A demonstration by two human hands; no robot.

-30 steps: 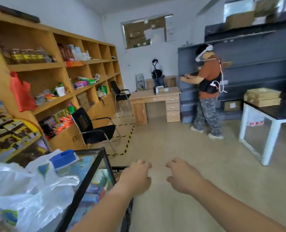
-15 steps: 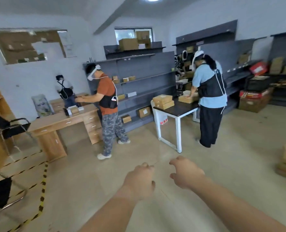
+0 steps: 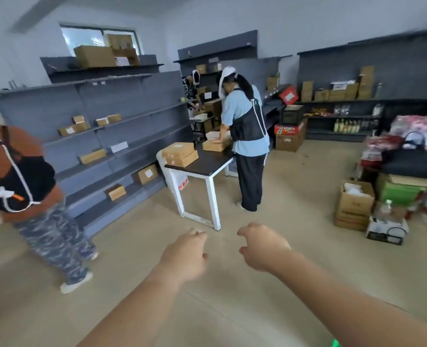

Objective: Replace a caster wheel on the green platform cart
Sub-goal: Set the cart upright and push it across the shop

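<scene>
Head view: at 3 o'clock I see an open carton holding something white, too blurred to name; my left hand and right hand hover loosely curled, empty.

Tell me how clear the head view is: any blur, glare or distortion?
Head view: soft overall, motion blur worst on the person in orange at the left edge; wide-angle bends the grey shelves; left hand and right hand readable; lighting even, no glare.

Head-worn wide-angle view, facing forward and down, left hand, right hand close below
</scene>
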